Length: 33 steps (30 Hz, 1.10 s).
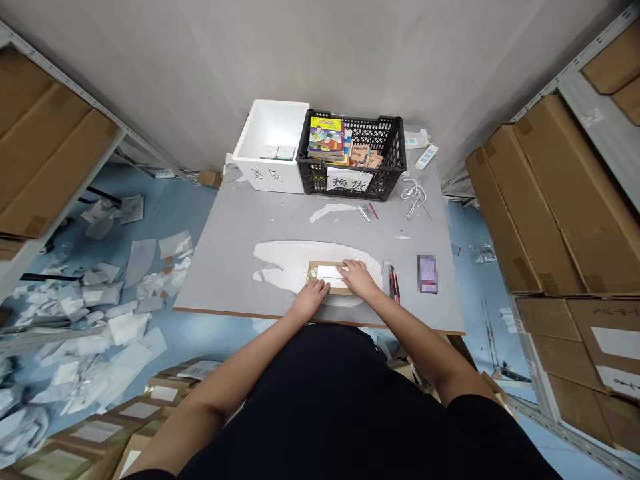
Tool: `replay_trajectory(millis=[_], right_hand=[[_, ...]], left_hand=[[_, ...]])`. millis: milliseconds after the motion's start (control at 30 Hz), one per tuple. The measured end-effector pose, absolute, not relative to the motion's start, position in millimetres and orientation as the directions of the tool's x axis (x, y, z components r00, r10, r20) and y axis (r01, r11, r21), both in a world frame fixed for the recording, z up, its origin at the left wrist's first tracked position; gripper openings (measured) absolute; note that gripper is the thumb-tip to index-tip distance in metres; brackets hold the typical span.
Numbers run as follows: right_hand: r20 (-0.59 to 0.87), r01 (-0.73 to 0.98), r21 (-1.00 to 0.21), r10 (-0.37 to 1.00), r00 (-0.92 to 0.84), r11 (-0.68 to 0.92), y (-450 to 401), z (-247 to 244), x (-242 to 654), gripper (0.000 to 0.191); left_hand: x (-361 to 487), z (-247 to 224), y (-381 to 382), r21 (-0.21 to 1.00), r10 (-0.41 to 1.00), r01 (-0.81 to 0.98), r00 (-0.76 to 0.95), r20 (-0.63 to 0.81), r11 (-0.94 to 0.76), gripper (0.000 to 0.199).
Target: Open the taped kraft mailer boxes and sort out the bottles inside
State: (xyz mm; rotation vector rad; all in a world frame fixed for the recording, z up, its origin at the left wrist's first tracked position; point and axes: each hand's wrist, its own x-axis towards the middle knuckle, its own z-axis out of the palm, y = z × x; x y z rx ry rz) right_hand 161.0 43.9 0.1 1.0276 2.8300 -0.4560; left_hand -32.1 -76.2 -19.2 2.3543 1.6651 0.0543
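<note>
Pressing or smoothing white paper [329, 271] on small cardboard box [338, 285]: this, we judge, is step in hand. Next move seems to call for steady box and even pressure. Box lies on table [225, 267], between our hands: right hand [360, 279] over its right end, left hand [311, 297] at near left corner. Right fingers rest apart, not clamped; whether left fingers pinch edge, we cannot tell.

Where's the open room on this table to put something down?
Widest: the left of the table, between the white box, the pale patch and the left and near edges. Smaller: between the white cable and the phone, bar a scrap. Crowded: the back, with box and black crate, and beside your right hand, where tools lie.
</note>
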Motion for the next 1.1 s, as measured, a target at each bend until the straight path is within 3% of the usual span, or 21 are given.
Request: replay_trajectory(millis=[267, 333, 467, 600, 733, 933, 1100], right_hand=[[-0.327, 0.607, -0.058, 0.559, -0.762, 0.793, 44, -3, 142, 0.060], [-0.334, 0.637, -0.091, 0.579, -0.744, 0.766, 48, 0, 137, 0.059], [-0.396, 0.662, -0.282, 0.544, -0.740, 0.695, 74, 10, 135, 0.053], [-0.418, 0.672, -0.307, 0.539, -0.731, 0.673, 107, 19, 135, 0.033], [-0.401, 0.717, -0.268, 0.602, -0.691, 0.644, 123, 23, 133, 0.024], [-0.326, 0.774, -0.228, 0.703, -0.632, 0.590, 123, 13, 129, 0.031], [-0.155, 0.774, -0.218, 0.762, -0.629, 0.595, 109, 3, 130, 0.026]], left_hand=[[-28, -19, -68, 0.203, 0.928, 0.939, 0.318, -0.194, -0.279, 0.044], [-28, -21, -68, 0.198, 0.928, 0.942, 0.311, -0.206, -0.272, 0.044], [-28, -29, -68, 0.173, 0.932, 0.947, 0.304, -0.200, -0.271, 0.043], [-32, -31, -58, 0.222, 0.935, 0.936, 0.312, -0.166, -0.273, 0.039], [-34, -24, -43, 0.234, 0.939, 0.932, 0.314, -0.138, -0.277, 0.051], [-28, -11, -61, 0.234, 0.935, 0.927, 0.329, -0.132, -0.293, 0.020], [-33, -7, -100, 0.426, 0.892, 0.825, 0.445, -0.083, -0.372, 0.038]])
